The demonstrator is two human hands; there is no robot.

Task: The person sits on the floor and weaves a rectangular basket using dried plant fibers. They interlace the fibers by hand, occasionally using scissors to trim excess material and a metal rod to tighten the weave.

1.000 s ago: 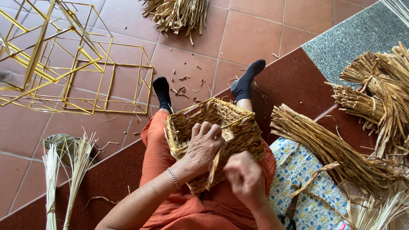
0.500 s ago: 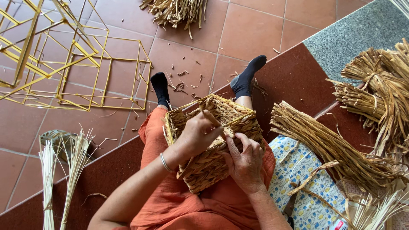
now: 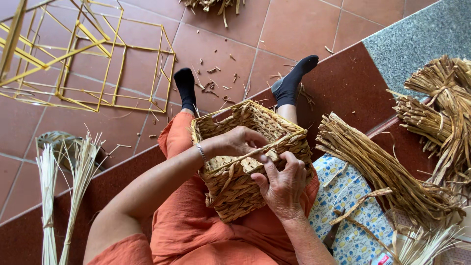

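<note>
I see the woven straw basket (image 3: 250, 162) resting on the person's lap, tipped so its open mouth faces away toward the feet, with its base toward the body. A flat straw strand (image 3: 245, 156) runs across the near rim, and both hands work it: the left hand (image 3: 240, 142) is curled over the rim with its fingers tucked inside the basket, closed around the weave there, while the right hand (image 3: 282, 184) pinches the strand at the near edge between thumb and fingertips, narrow and tight. My worry is the strand itself; pulled hard over the stiff rim, dry fibre like this may crack or fray, and the end could slip from the pinch. The basket sits only on orange cloth (image 3: 196, 230) over the knees, so an uneven tug could roll it off toward the tiled floor (image 3: 304, 29). Loose straw bundles (image 3: 382, 172) lie just beside the right thigh, across a patterned cushion (image 3: 343, 206), near enough for an elbow to scatter them. The yellow wire frames (image 3: 98, 64) and pale reed stalks (image 3: 64, 186) lie well apart on the left.
</note>
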